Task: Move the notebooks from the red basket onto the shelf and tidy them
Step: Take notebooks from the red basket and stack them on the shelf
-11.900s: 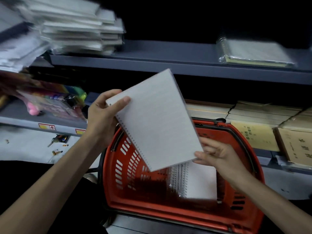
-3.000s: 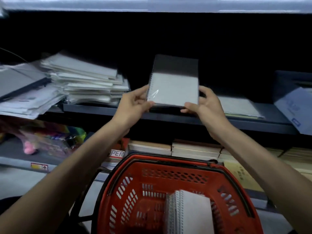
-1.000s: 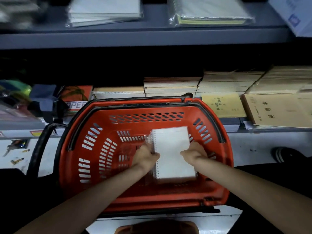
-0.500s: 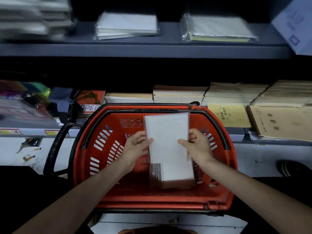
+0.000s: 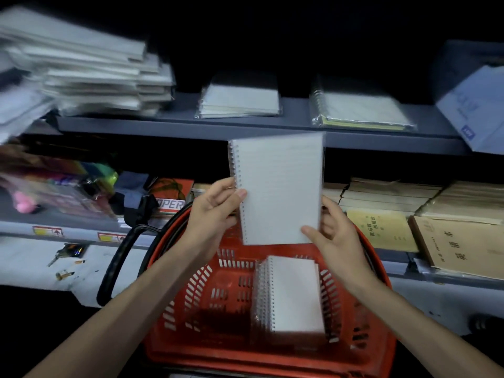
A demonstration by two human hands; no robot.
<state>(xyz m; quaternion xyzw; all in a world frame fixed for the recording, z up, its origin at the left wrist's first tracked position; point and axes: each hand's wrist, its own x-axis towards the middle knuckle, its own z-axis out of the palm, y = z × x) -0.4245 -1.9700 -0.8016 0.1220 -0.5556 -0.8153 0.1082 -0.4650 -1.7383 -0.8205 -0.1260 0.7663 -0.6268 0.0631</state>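
- My left hand (image 5: 215,211) and right hand (image 5: 334,238) pinch a spiral notebook (image 5: 278,186) by its side edges, upright above the red basket (image 5: 237,347).
- More notebooks (image 5: 294,296) lie stacked inside it, below the shelf (image 5: 300,137).

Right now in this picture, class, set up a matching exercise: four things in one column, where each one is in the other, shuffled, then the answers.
1. lifted notebook
2. notebook stack
3. yellow booklet
4. wrapped notebook pile

A. on the upper shelf
B. inside the red basket
C. on the lower shelf, right of the basket
D. held between left hand and right hand

Pairs: 1-D, 2-B, 3-C, 4-A
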